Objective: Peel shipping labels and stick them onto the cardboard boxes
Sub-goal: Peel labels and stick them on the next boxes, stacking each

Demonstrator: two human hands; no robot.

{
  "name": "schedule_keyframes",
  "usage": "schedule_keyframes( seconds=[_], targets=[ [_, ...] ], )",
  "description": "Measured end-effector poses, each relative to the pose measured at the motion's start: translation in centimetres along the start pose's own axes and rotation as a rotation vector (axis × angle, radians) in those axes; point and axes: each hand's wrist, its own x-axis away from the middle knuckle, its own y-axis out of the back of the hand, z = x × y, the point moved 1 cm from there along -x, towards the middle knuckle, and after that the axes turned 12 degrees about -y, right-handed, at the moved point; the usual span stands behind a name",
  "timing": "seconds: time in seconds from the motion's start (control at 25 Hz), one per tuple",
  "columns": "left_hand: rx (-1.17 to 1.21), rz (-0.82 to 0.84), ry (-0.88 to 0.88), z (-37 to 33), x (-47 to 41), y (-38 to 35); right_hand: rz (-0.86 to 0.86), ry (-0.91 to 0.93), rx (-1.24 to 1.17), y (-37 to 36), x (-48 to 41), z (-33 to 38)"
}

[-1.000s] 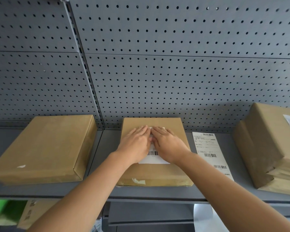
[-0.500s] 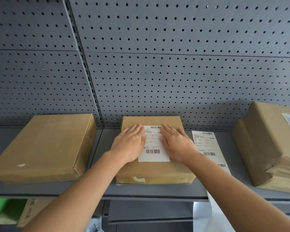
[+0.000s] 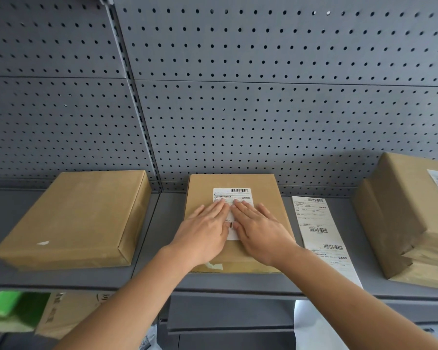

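Observation:
A flat cardboard box (image 3: 263,190) lies in the middle of the grey shelf, with a white shipping label (image 3: 234,195) stuck on its top. My left hand (image 3: 205,228) and my right hand (image 3: 259,229) lie flat side by side on the label's lower half, fingers spread and pointing away from me. Only the label's top part and a strip between the hands show. A strip of further labels (image 3: 316,226) lies on the shelf just right of this box.
A second flat box (image 3: 79,218) without a label lies at the left. Stacked boxes (image 3: 402,210), the top one labelled, stand at the right. A grey pegboard wall (image 3: 238,109) closes the back. The shelf edge (image 3: 137,284) runs in front; below it are green and cardboard items.
Both hands started together at the label's top, spread apart to its sides, and now have come back together lower down over the label's lower half.

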Motion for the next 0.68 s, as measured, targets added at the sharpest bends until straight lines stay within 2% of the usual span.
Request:
schedule_keyframes(
  seconds=[0.44,0.68],
  targets=[
    [0.001,0.032,0.116,1.3,2.4,0.6,0.02,-0.14,-0.043,1.1,1.8,-2.2],
    [0.031,-0.029,-0.035,-3.4,4.7,0.3,-0.018,0.041,-0.053,0.4,5.4,0.8]
  ],
)
